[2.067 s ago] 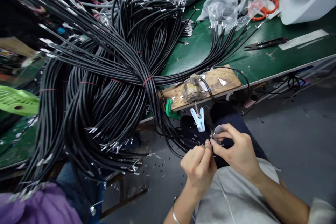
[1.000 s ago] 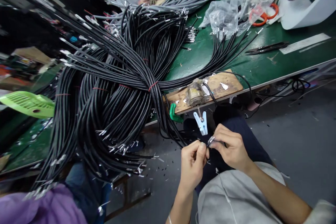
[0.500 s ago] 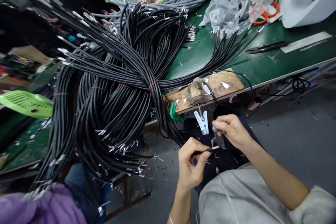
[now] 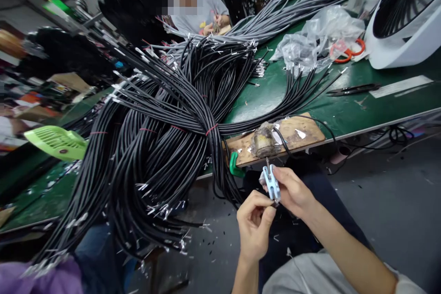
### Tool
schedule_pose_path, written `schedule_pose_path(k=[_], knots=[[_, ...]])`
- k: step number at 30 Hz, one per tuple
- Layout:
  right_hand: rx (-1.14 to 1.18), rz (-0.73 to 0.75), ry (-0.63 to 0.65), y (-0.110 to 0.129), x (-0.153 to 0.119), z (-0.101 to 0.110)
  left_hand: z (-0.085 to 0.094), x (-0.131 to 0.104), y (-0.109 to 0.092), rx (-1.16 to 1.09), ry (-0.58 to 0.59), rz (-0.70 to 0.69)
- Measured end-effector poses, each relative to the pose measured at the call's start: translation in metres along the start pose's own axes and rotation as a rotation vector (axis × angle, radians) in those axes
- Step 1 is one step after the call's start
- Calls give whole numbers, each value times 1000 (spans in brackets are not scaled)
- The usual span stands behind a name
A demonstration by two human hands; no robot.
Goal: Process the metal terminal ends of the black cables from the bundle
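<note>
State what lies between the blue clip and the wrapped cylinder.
Head view: a thin metal shaft spans from the wrapped cylinder to the blue clip.

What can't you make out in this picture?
All in the head view:
- The cable end by the left hand: hidden by fingers and the blue clip.
- Some fingertips of the right hand: behind that clip.
- The scissors' blades: covered by the plastic bag.
- The white fan's far side: cut off by the right edge.
- Background goods at far left: blurred.
</note>
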State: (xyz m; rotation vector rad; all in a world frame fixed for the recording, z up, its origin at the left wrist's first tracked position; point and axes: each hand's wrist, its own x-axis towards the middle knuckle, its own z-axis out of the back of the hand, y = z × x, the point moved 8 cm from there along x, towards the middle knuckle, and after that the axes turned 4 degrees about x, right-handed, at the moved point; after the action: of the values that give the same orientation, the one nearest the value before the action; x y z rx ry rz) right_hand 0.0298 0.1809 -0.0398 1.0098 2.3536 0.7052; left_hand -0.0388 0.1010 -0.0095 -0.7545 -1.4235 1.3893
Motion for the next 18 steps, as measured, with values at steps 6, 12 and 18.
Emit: schedule_pose_path(k=[6,12,18], knots=[[40,-88,114,-12,-3,5,-5,1,1,-48,69,90],[-180,-11,29,-12,-15,54,4,-5,-9,23,102,-14],[-856,67,-48,-22,-28,101,25,-37,-7,139,217,-64]])
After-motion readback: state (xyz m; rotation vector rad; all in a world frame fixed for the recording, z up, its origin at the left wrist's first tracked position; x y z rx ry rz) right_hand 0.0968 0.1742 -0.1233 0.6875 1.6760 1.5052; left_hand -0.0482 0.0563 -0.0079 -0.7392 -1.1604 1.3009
